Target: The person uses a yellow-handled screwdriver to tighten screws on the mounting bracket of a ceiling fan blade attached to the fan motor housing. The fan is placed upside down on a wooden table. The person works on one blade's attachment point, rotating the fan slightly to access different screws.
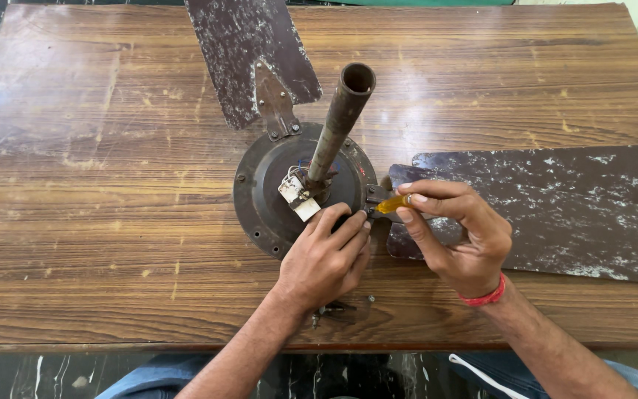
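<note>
A dark round ceiling fan motor (pixel 267 185) with an upright rusty down rod (pixel 337 122) lies on a wooden table (pixel 97 192). One worn brown blade (pixel 249 52) points away from me, another blade (pixel 555 210) stretches right. My left hand (pixel 326 258) rests on the motor's near right rim, fingers pressing beside the blade bracket (pixel 374 196). My right hand (pixel 455 233) pinches a small yellow-handled screwdriver (pixel 393 204) whose tip meets that bracket.
A white capacitor block (pixel 298 198) with wires sits at the rod's base. A small metal bracket and loose screws (pixel 337 310) lie near the table's front edge under my left wrist. A red thread band (pixel 485 297) circles my right wrist.
</note>
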